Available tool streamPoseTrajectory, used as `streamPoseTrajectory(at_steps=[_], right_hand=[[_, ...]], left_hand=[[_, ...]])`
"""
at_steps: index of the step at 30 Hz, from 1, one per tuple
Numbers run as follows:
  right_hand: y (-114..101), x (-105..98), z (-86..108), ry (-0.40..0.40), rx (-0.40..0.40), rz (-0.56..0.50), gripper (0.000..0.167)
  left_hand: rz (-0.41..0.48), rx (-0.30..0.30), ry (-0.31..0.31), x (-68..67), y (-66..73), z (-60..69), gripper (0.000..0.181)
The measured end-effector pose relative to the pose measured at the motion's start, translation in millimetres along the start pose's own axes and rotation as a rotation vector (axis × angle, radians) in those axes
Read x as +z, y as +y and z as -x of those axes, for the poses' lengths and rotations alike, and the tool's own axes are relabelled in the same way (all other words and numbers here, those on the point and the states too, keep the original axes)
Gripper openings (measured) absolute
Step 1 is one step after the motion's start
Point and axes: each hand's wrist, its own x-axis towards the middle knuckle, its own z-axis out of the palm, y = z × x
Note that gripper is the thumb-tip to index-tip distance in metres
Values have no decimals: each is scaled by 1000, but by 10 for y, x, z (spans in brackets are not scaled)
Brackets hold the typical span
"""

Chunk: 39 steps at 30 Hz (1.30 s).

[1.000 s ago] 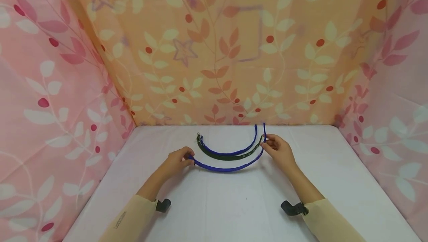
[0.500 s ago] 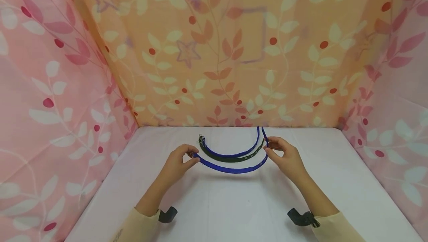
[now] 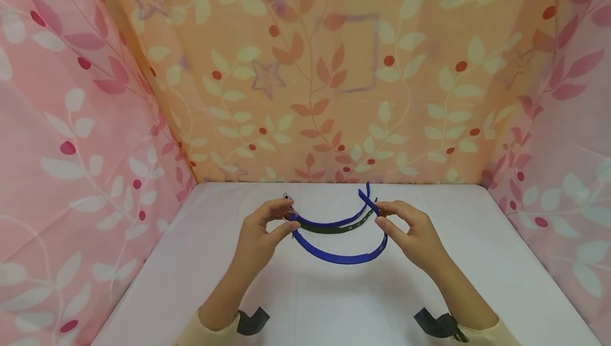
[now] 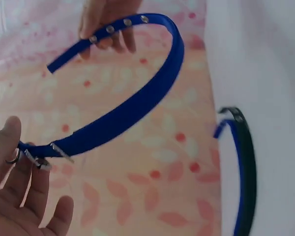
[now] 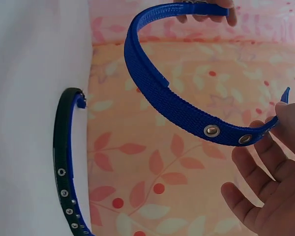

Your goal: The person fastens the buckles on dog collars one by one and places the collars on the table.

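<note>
Both hands hold a blue collar point(image 3: 346, 259) in the air, its strap sagging in a curve between them. My left hand point(image 3: 258, 237) pinches the buckle end, where metal fittings point(image 4: 37, 158) hang by the fingers. Near the other end, which is lined with metal eyelets point(image 5: 212, 131), my right hand point(image 3: 420, 234) pinches the strap between thumb and fingers. The free tip points up past that hand. Behind, a dark green collar point(image 5: 60, 152) and a second blue collar point(image 3: 336, 224) stand curved side by side on the table, partly covered by the left fingers in the head view.
A white cloth covers the table point(image 3: 348, 309). Around it rise an orange patterned curtain point(image 3: 305, 96) at the back and pink leaf-print curtains point(image 3: 100, 176) at the sides. A black wrist mount point(image 3: 253, 321) sits by each sleeve.
Both hands have raised the blue collar and brought it nearer, its ends now closer together. The free tip has swung left. The other two collars stay put.
</note>
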Motion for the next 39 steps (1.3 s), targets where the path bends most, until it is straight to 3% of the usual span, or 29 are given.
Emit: streamPoseTrajectory(at_steps=[4,7,13,19,25,28,30,36,39], right_hand=[[-130,-41,6,-24,-66,-28,37],[-226,-65,10,-30,-92,-43,40],[-391,-85,5,-24,-105,-50,38],[-456,-92,16,-62,-127,-84,37],[-451,-52,34,-97,-150,-142,37],[-447,-38,45,-108,-165,-152,37],[-450,-37,52,-109,-175,-159,37],[-443,4,72,-120,-248,-170,37],[-439,47,86,-141,-261,-164,35]], left_hand=[[178,-66,71,74,200,44,37],[273,-68,106,119,303,89,34],[268,-9,132,174,380,172,25],[266,13,81,207,355,208,21],[264,112,-23,236,313,199,20],[249,131,-63,240,297,196,21],[235,101,-69,237,296,199,21],[185,-72,-63,230,313,217,24],[164,-107,-75,251,310,227,26]])
